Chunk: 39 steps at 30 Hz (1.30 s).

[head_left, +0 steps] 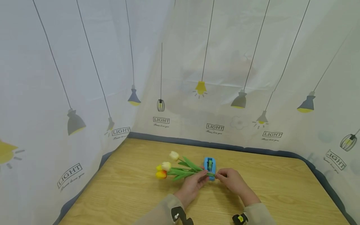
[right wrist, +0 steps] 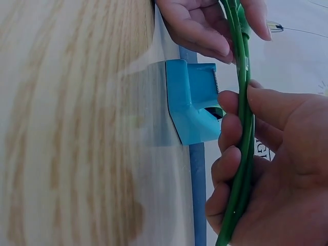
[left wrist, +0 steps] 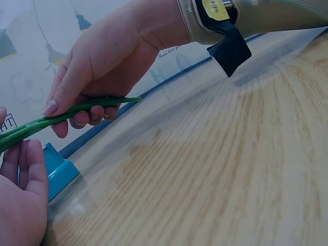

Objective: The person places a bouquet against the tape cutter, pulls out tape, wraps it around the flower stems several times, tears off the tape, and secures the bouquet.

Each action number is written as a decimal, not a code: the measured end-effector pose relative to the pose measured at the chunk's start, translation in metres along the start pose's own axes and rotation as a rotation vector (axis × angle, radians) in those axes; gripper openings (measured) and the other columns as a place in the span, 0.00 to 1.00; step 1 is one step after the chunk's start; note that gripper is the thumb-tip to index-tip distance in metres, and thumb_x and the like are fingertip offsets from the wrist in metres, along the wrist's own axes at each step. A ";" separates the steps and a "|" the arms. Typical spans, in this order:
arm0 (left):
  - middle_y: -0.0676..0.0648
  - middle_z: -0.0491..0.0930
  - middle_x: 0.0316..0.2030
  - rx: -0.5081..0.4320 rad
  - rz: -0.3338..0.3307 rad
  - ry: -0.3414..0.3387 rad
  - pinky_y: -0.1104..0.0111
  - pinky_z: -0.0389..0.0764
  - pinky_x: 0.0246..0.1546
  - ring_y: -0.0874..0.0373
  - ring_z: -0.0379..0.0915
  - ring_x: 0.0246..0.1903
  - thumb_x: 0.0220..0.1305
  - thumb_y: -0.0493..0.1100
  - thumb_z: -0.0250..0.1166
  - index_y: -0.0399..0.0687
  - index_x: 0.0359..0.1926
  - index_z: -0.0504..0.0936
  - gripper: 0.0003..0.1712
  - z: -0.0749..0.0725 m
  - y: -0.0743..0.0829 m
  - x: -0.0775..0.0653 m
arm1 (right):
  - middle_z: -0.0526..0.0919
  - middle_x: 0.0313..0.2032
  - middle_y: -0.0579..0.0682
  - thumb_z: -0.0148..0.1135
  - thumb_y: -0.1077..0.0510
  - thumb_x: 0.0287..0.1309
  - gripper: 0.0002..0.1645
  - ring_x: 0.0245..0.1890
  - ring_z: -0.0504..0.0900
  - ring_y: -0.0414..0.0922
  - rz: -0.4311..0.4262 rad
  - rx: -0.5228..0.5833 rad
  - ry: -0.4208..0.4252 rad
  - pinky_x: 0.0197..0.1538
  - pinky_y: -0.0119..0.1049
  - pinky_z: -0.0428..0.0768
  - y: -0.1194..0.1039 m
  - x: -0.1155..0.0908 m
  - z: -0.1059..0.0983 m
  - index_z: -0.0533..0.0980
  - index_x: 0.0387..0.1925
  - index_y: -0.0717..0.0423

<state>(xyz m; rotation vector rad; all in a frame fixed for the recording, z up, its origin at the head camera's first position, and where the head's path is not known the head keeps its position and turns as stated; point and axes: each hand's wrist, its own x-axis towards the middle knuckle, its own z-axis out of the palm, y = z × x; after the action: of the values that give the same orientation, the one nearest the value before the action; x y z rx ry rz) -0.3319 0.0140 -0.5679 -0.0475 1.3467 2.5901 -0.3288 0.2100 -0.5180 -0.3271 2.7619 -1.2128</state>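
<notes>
A small bunch of tulips (head_left: 166,166), white, yellow and orange with green leaves, points left above the table. My left hand (head_left: 192,185) holds it by the stems, below the leaves. Farther down, my right hand (head_left: 232,180) grips the green stems (right wrist: 245,169), its fingers curled around them and the thumb pressed against them in the right wrist view. The stem ends stick out past that hand in the left wrist view. Just behind the stems stands a blue tape dispenser (head_left: 210,163) with a greenish roll and a toothed cutting edge, partly covered by my left fingers.
The wood-grain table (head_left: 135,193) reaches out on both sides of the hands. A pale curtain (head_left: 185,62) printed with lamps encloses its back and sides, with a dark blue band (head_left: 197,143) along the table's edge.
</notes>
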 end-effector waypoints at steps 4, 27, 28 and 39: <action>0.51 0.89 0.37 0.003 -0.001 -0.008 0.65 0.89 0.52 0.59 0.88 0.41 0.70 0.37 0.71 0.35 0.53 0.83 0.15 -0.002 -0.001 0.000 | 0.76 0.23 0.47 0.63 0.57 0.75 0.11 0.23 0.69 0.42 -0.011 -0.013 0.019 0.28 0.34 0.69 0.000 0.000 0.001 0.84 0.33 0.54; 0.52 0.90 0.36 0.047 0.031 -0.012 0.53 0.84 0.64 0.57 0.86 0.43 0.70 0.36 0.70 0.42 0.44 0.87 0.04 0.000 -0.001 -0.002 | 0.89 0.37 0.42 0.71 0.60 0.68 0.05 0.38 0.82 0.39 -0.073 -0.125 0.126 0.45 0.42 0.85 0.001 0.003 0.004 0.86 0.34 0.47; 0.52 0.90 0.36 0.040 0.032 -0.012 0.53 0.85 0.64 0.57 0.86 0.42 0.70 0.36 0.70 0.43 0.43 0.87 0.03 -0.001 -0.001 -0.001 | 0.89 0.36 0.42 0.71 0.59 0.68 0.05 0.38 0.82 0.39 -0.077 -0.133 0.129 0.45 0.42 0.85 0.000 0.003 0.005 0.86 0.33 0.46; 0.53 0.89 0.36 0.065 0.046 -0.038 0.55 0.85 0.64 0.57 0.86 0.42 0.70 0.38 0.72 0.46 0.41 0.87 0.02 -0.003 -0.005 0.002 | 0.82 0.28 0.39 0.73 0.58 0.66 0.11 0.29 0.74 0.38 -0.127 -0.228 0.130 0.36 0.35 0.76 0.000 0.003 0.002 0.82 0.28 0.46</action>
<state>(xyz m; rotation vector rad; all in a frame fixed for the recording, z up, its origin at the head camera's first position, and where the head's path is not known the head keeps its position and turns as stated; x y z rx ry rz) -0.3332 0.0147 -0.5739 0.0428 1.4334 2.5689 -0.3313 0.2074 -0.5193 -0.4665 3.0418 -0.9765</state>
